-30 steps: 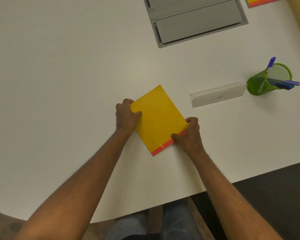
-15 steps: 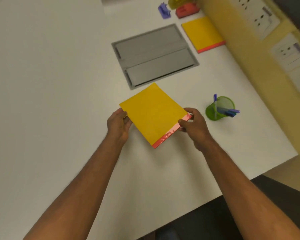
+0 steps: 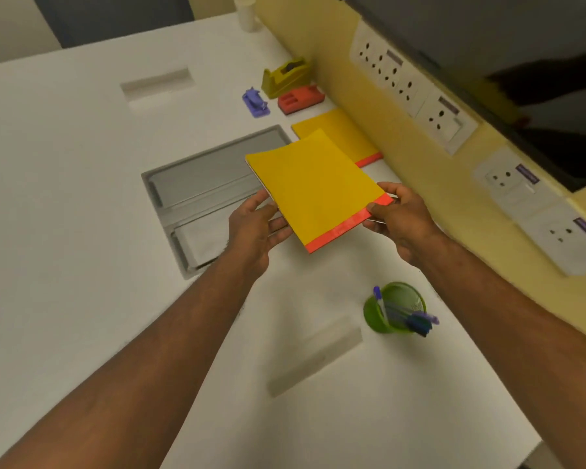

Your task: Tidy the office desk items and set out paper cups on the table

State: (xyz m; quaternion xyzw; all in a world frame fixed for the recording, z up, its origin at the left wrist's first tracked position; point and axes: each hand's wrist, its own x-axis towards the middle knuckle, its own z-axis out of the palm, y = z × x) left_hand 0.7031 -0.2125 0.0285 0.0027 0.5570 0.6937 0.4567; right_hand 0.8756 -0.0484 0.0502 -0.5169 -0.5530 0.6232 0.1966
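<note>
Holding a yellow pad (image 3: 313,184) up off the desk (image 3: 65,198), near the middle of the frame, we pinch it from both sides. Our left hand (image 3: 256,228) grips its left edge, fingers curled under. Our right hand (image 3: 400,220) squeezes the red strip corner. A second pad (image 3: 344,133) lies just behind it by the wall. The held pad bends a little, so it could slip or land crooked if we drop it fast. One cup (image 3: 245,12) waits at the top.

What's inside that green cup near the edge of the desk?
The green mesh cup holds several pens with blue and purple caps, leaning over its rim. Their lower ends and the cup's bottom are hidden by the wall, and the picture is blurred there.
</note>
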